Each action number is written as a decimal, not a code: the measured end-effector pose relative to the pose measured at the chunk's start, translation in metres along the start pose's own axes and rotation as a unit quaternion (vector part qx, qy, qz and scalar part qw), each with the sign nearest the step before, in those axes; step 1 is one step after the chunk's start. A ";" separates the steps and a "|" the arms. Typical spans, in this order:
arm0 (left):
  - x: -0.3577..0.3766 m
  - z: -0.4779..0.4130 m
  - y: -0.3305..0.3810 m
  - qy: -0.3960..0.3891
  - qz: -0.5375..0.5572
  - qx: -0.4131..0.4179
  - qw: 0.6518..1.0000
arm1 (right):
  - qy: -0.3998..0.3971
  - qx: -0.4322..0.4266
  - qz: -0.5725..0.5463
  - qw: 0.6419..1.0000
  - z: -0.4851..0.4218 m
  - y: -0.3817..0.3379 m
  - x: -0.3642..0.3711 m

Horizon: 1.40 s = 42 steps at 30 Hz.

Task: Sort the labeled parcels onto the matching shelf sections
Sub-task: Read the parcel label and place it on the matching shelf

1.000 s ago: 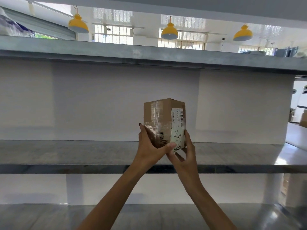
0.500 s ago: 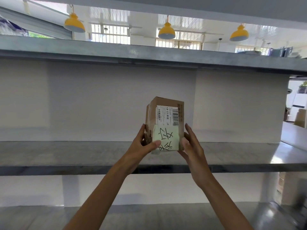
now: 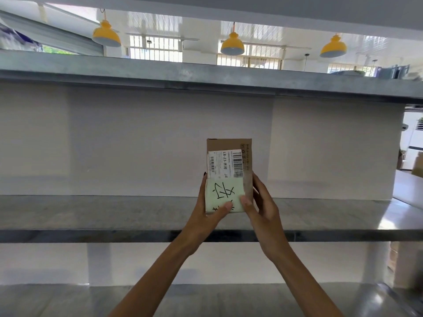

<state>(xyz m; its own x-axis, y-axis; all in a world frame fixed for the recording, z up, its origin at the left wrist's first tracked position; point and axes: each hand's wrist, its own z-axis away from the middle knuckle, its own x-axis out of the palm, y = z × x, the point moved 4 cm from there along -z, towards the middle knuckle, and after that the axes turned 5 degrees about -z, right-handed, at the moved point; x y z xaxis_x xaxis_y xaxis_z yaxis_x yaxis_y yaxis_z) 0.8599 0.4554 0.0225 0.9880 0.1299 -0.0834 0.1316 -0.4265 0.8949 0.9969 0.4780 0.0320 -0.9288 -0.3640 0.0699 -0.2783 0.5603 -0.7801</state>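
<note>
A small brown cardboard parcel (image 3: 229, 145) stands upright over the middle metal shelf (image 3: 114, 211), its labelled face turned squarely toward me. It carries a white barcode label and a pale green note with black handwriting. My left hand (image 3: 207, 213) grips its left side, thumb pressed on the note's lower edge. My right hand (image 3: 263, 207) grips the right side, thumb on the note's corner. I cannot tell whether the parcel's base touches the shelf.
A metal shelf (image 3: 206, 76) runs above and another (image 3: 68, 298) below, backed by a white panel (image 3: 137, 138). Yellow lamps (image 3: 231, 45) hang in the room behind. Cardboard boxes (image 3: 416, 165) stand at the far right.
The parcel has been turned so its labelled face points straight at me, and it has shifted slightly right. Both hands have regripped, thumbs now on the green note.
</note>
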 end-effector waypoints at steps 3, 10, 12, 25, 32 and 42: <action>-0.008 0.001 -0.002 0.031 0.007 0.005 0.999 | -0.012 0.001 0.023 1.000 -0.007 -0.001 -0.006; -0.008 0.005 -0.005 0.039 0.020 -0.006 0.999 | -0.015 -0.038 0.128 0.991 -0.061 -0.053 -0.007; -0.006 0.007 -0.005 0.048 0.034 -0.001 0.998 | -0.046 -0.051 0.129 0.989 -0.070 -0.064 -0.002; -0.008 -0.003 0.003 0.170 0.126 -0.013 0.977 | 0.137 -0.149 0.012 0.979 -0.051 -0.079 -0.005; -0.008 -0.008 0.026 0.236 0.067 -0.009 0.970 | 0.181 -0.085 -0.021 0.980 -0.035 -0.051 -0.022; -0.014 -0.001 0.033 0.231 -0.067 0.065 0.968 | 0.189 0.003 -0.014 0.982 -0.018 -0.016 -0.032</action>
<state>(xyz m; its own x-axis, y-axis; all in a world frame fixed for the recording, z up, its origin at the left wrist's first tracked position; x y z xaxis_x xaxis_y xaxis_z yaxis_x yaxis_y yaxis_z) 0.8508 0.4408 0.0539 0.8237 0.5658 0.0365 0.2951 -0.4828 0.8245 1.0266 0.4941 0.0538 -0.9457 -0.0765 0.3158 -0.3042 0.5501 -0.7777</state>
